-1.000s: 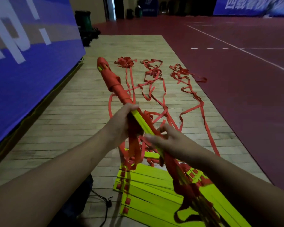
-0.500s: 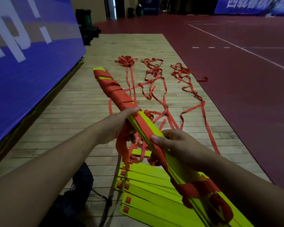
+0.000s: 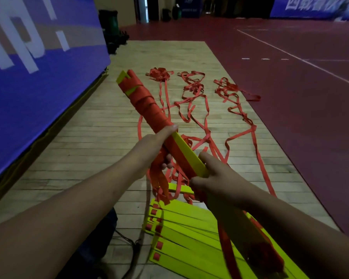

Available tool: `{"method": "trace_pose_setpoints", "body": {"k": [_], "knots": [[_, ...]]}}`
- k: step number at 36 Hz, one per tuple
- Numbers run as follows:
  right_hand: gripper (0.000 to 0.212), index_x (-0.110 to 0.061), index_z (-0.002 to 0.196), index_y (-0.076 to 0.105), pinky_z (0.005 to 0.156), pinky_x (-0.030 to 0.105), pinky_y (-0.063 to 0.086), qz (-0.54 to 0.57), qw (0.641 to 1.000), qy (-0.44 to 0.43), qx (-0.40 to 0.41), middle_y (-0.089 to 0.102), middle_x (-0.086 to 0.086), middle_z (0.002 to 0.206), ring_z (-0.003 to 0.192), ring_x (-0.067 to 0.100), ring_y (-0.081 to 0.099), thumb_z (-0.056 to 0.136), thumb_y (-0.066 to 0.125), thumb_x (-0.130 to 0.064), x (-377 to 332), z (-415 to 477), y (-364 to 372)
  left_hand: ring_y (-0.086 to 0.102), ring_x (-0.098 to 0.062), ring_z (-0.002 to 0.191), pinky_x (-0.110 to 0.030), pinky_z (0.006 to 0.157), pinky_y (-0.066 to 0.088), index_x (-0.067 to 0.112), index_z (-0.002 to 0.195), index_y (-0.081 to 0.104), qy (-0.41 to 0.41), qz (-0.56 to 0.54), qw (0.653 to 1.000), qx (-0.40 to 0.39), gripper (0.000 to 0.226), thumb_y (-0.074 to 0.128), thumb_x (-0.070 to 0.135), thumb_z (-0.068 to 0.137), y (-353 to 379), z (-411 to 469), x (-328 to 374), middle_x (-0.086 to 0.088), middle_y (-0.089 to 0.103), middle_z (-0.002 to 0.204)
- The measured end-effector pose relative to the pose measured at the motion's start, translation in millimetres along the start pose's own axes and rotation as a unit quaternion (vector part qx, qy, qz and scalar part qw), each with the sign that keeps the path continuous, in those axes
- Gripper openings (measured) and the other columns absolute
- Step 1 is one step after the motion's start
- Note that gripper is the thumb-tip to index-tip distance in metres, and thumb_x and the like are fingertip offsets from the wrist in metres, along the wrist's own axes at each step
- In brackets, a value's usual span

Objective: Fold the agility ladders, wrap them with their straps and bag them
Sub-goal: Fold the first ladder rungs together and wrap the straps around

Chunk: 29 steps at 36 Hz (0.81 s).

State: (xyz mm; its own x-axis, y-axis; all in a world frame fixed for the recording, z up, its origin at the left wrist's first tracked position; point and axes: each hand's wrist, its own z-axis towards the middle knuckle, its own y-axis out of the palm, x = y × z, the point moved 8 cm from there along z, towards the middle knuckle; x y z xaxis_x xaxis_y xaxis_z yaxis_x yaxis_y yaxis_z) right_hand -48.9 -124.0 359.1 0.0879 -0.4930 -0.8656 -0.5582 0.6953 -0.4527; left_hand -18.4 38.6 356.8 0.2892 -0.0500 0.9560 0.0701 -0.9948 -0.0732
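Observation:
A folded bundle of yellow ladder rungs (image 3: 186, 153) slants up and away from me, its far half bound tightly in red strap (image 3: 147, 103). My left hand (image 3: 151, 150) grips the bundle at its middle, with loose red strap loops hanging under the fingers. My right hand (image 3: 216, 178) holds the near half of the bundle, thumb on the yellow face. More red strap winds around the bundle's near end at lower right. A second stack of yellow rungs (image 3: 181, 240) lies flat on the floor below my hands.
Loose red straps (image 3: 191, 91) trail in tangled lines over the wooden floor strip (image 3: 79, 158). A blue banner wall (image 3: 28, 77) runs along the left. Dark red court floor (image 3: 310, 97) lies to the right. A dark bag (image 3: 101, 238) sits by my left forearm.
The bundle has turned in my hands, so a yellow face now shows between them. My right hand has shifted its grip on the near half.

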Motion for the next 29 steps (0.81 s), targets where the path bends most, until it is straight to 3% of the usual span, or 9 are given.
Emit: {"method": "trace_pose_setpoints", "body": {"k": [3, 5, 7, 11, 16, 20, 24, 26, 29], "knots": [[0.028, -0.015, 0.112, 0.044, 0.054, 0.031, 0.055, -0.020, 0.999, 0.017, 0.020, 0.061, 0.012, 0.093, 0.066, 0.020, 0.065, 0.094, 0.065, -0.010, 4, 1, 0, 0.064, -0.029, 0.062, -0.029, 0.055, 0.053, 0.002, 0.100, 0.063, -0.031, 0.000, 0.999, -0.039, 0.060, 0.059, 0.061, 0.090, 5, -2, -4, -0.012, 0.061, 0.068], [0.027, -0.014, 0.111, 0.042, 0.051, 0.024, 0.053, -0.077, 0.995, 0.016, 0.053, 0.058, 0.008, 0.091, 0.065, 0.015, 0.061, 0.095, 0.063, -0.011, 5, 2, -3, 0.065, -0.031, 0.063, -0.030, 0.056, 0.055, 0.001, 0.105, 0.062, -0.053, 0.028, 0.996, -0.060, 0.060, 0.058, 0.059, 0.092, 10, -5, -7, -0.015, 0.062, 0.071], [0.026, -0.015, 0.108, 0.038, 0.043, 0.013, 0.041, -0.119, 0.990, 0.011, 0.080, 0.051, 0.003, 0.086, 0.059, 0.007, 0.054, 0.097, 0.061, -0.012, 3, 1, -5, 0.063, -0.029, 0.058, -0.029, 0.055, 0.053, 0.004, 0.096, 0.064, -0.056, 0.057, 0.996, -0.050, 0.050, 0.060, 0.054, 0.092, 10, -7, -9, -0.012, 0.060, 0.065], [0.030, -0.017, 0.100, 0.037, 0.042, 0.014, 0.039, -0.076, 0.994, 0.005, 0.073, 0.051, 0.002, 0.081, 0.053, -0.001, 0.051, 0.097, 0.065, -0.030, -1, 1, -1, 0.054, -0.022, 0.045, -0.024, 0.046, 0.041, 0.012, 0.071, 0.057, -0.054, -0.042, 0.998, -0.012, 0.036, 0.057, 0.039, 0.094, 4, 0, -9, -0.004, 0.048, 0.053], [0.073, -0.026, 0.126, 0.051, 0.079, 0.031, 0.052, 0.004, 0.998, 0.061, 0.022, 0.063, -0.002, 0.116, 0.097, 0.013, 0.064, 0.070, 0.057, -0.073, 3, -3, -8, 0.062, -0.017, 0.054, -0.025, 0.053, 0.051, 0.010, 0.082, 0.059, -0.005, -0.167, 0.985, -0.052, 0.018, 0.052, 0.020, 0.094, 8, -8, 16, -0.003, 0.062, 0.061], [0.050, -0.025, 0.106, 0.073, 0.099, 0.047, 0.052, 0.079, 0.995, 0.045, -0.032, 0.076, 0.001, 0.105, 0.100, 0.022, 0.071, 0.070, 0.068, -0.059, 0, -10, 0, 0.064, -0.019, 0.062, -0.036, 0.073, 0.049, 0.010, 0.083, 0.063, 0.011, -0.167, 0.983, -0.069, 0.019, 0.050, 0.019, 0.094, 8, -7, 17, -0.004, 0.065, 0.066], [0.027, -0.024, 0.108, 0.070, 0.078, 0.032, 0.059, 0.108, 0.994, 0.008, -0.029, 0.077, -0.003, 0.096, 0.088, 0.017, 0.074, 0.085, 0.073, -0.037, -6, -10, -3, 0.061, -0.023, 0.072, -0.035, 0.069, 0.047, 0.012, 0.090, 0.064, 0.024, -0.116, 0.989, -0.094, 0.019, 0.055, 0.030, 0.087, 4, -3, 14, -0.007, 0.065, 0.077], [0.024, -0.024, 0.113, 0.067, 0.068, 0.024, 0.056, 0.111, 0.994, -0.007, -0.013, 0.076, -0.004, 0.093, 0.081, 0.015, 0.074, 0.090, 0.072, -0.028, -9, -11, -7, 0.061, -0.023, 0.069, -0.030, 0.059, 0.046, 0.012, 0.100, 0.063, 0.009, -0.070, 0.990, -0.124, 0.034, 0.054, 0.042, 0.086, 5, -3, 11, -0.011, 0.065, 0.084], [0.026, -0.018, 0.119, 0.060, 0.064, 0.026, 0.058, 0.129, 0.992, -0.009, 0.001, 0.074, 0.004, 0.093, 0.078, 0.020, 0.076, 0.094, 0.068, -0.018, -8, -11, -7, 0.060, -0.022, 0.060, -0.026, 0.053, 0.048, 0.007, 0.108, 0.062, -0.022, -0.004, 0.988, -0.155, 0.055, 0.049, 0.058, 0.089, 8, -8, 4, -0.013, 0.059, 0.076]]}}
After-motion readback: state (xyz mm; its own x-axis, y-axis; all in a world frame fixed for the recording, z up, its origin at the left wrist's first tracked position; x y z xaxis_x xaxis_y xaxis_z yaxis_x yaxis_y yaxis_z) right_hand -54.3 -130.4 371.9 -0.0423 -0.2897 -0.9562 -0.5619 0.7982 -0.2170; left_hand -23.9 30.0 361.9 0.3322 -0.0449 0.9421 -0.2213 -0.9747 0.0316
